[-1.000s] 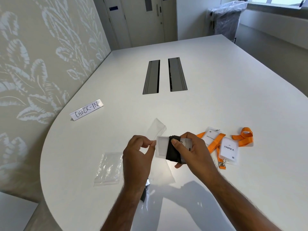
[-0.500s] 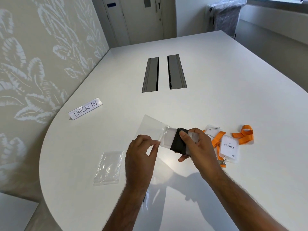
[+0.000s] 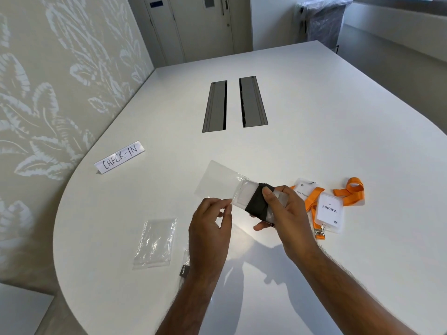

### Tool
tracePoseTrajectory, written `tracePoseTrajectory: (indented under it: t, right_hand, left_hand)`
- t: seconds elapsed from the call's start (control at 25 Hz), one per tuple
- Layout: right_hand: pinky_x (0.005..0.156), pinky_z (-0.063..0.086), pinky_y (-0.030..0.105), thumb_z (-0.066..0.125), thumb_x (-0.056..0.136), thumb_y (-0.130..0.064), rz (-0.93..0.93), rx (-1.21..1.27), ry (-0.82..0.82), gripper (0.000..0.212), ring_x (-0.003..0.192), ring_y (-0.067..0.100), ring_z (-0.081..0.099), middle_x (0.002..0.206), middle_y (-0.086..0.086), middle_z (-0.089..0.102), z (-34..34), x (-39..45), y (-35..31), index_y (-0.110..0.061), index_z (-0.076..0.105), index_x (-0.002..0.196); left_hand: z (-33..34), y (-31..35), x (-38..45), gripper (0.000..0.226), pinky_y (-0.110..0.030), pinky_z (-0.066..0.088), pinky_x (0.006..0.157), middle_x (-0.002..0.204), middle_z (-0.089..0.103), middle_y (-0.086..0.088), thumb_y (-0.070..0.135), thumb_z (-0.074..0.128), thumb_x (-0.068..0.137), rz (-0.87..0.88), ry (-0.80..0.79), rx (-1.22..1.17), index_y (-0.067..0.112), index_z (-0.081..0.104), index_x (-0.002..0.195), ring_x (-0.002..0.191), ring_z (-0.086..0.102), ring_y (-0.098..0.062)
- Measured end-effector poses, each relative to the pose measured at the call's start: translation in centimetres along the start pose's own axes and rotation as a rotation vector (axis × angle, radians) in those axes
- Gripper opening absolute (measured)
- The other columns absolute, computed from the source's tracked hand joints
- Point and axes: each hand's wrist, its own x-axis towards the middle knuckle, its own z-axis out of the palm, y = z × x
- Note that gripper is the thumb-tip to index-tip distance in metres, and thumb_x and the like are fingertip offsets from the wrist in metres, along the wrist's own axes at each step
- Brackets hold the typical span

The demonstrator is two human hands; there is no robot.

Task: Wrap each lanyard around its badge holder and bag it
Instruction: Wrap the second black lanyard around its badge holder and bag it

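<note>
My right hand [image 3: 281, 213] grips a clear badge holder wrapped in a black lanyard [image 3: 257, 201], thumb on top of the black band. The holder's left end sits inside the mouth of a clear plastic bag [image 3: 216, 181] that sticks out up and to the left above the table. My left hand [image 3: 210, 226] pinches the bag's near edge between thumb and fingers. To the right lie two badge holders [image 3: 329, 212] with orange lanyards [image 3: 350, 192] on the white table [image 3: 314, 146].
A second clear bag [image 3: 156, 241] lies flat to the left of my left arm. A small dark item in plastic [image 3: 185, 270] peeks out beside my left wrist. A "CHECK-IN" paper sign [image 3: 120, 157] stands further left. Two grey cable hatches [image 3: 234, 103] sit mid-table.
The bag has spread out flat to the upper left, and the wrapped badge holder's end has slid into its mouth. Both hands rose slightly.
</note>
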Motion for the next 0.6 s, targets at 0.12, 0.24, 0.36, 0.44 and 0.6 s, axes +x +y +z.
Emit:
tracePoseTrajectory:
  t: [0.12, 0.24, 0.36, 0.44, 0.6]
  right_hand:
    - [0.060, 0.067, 0.048, 0.069, 0.102, -0.036, 0.022, 0.029, -0.004, 0.017, 0.088, 0.033, 0.081, 0.113, 0.016, 0.072, -0.1, 0.1, 0.0, -0.020, 0.065, 0.104]
    - [0.060, 0.067, 0.049, 0.069, 0.101, -0.037, 0.015, 0.003, 0.004, 0.015, 0.094, 0.032, 0.081, 0.114, 0.013, 0.071, 0.1, 0.2, 0.0, -0.023, 0.065, 0.103]
    - [0.054, 0.066, 0.043, 0.068, 0.102, -0.036, -0.055, -0.070, 0.007, 0.014, 0.094, 0.026, 0.079, 0.110, 0.007, 0.070, 0.3, 0.3, 0.3, -0.024, 0.062, 0.102]
    - [0.051, 0.065, 0.036, 0.067, 0.104, -0.033, -0.125, -0.088, -0.008, 0.013, 0.089, 0.018, 0.078, 0.106, 0.004, 0.069, 0.4, 0.3, 0.5, -0.023, 0.060, 0.100]
    - [0.055, 0.062, 0.023, 0.061, 0.107, -0.032, -0.229, -0.208, -0.043, 0.009, 0.092, 0.005, 0.074, 0.109, -0.012, 0.068, 0.8, 0.1, 1.1, -0.033, 0.056, 0.100]
  left_hand:
    - [0.0, -0.1, -0.1, 0.015, -0.030, 0.058, 0.069, 0.100, 0.072, 0.010, 0.011, 0.074, 0.095, -0.018, -0.001, -0.007, 0.018, 0.079, 0.108, 0.082, 0.067, -0.008]
    - [0.0, -0.2, -0.1, 0.013, -0.028, 0.058, 0.070, 0.096, 0.073, 0.011, 0.013, 0.077, 0.094, -0.021, 0.010, -0.014, 0.018, 0.079, 0.105, 0.082, 0.067, -0.006]
    - [0.1, -0.1, -0.1, 0.015, -0.019, 0.054, 0.072, 0.093, 0.071, 0.017, 0.011, 0.077, 0.093, -0.044, 0.005, -0.059, 0.022, 0.079, 0.104, 0.085, 0.067, -0.005]
    - [0.3, -0.2, -0.2, 0.020, -0.013, 0.050, 0.070, 0.093, 0.070, 0.021, 0.010, 0.077, 0.093, -0.064, -0.006, -0.103, 0.027, 0.078, 0.103, 0.088, 0.068, -0.005]
    - [0.7, 0.1, -0.5, 0.027, -0.011, 0.049, 0.068, 0.096, 0.071, 0.024, 0.011, 0.076, 0.093, -0.090, -0.008, -0.169, 0.035, 0.076, 0.103, 0.093, 0.069, -0.003]
